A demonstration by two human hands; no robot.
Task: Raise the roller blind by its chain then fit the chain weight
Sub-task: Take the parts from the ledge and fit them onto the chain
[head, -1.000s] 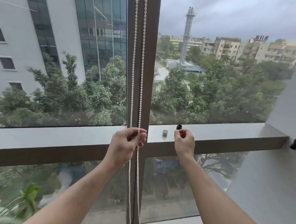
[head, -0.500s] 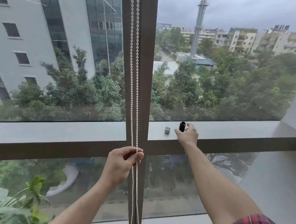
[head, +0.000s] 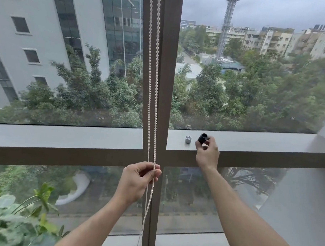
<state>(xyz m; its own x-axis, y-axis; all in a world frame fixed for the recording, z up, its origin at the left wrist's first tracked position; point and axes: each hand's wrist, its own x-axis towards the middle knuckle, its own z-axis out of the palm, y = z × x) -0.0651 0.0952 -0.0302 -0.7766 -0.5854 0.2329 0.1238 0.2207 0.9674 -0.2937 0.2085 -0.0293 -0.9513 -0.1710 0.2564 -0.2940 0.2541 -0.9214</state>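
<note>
White plastic bead chain (head: pixel 150 93) hangs in two strands down the brown window mullion (head: pixel 167 63). The left hand (head: pixel 138 180) pinches the strands between thumb and curled fingers, below the grey horizontal ledge (head: pixel 255 144). The right hand (head: pixel 207 151) grips a small black cylindrical chain weight (head: pixel 202 138) just above that ledge, beside a small silver metal cap (head: pixel 188 139) standing on it.

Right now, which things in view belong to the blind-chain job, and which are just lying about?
Belongs to the job:
bead chain, pinched by the left hand
black weight piece, held by the right hand
silver piece, standing on the window ledge

Just there:
leafy plant
</note>
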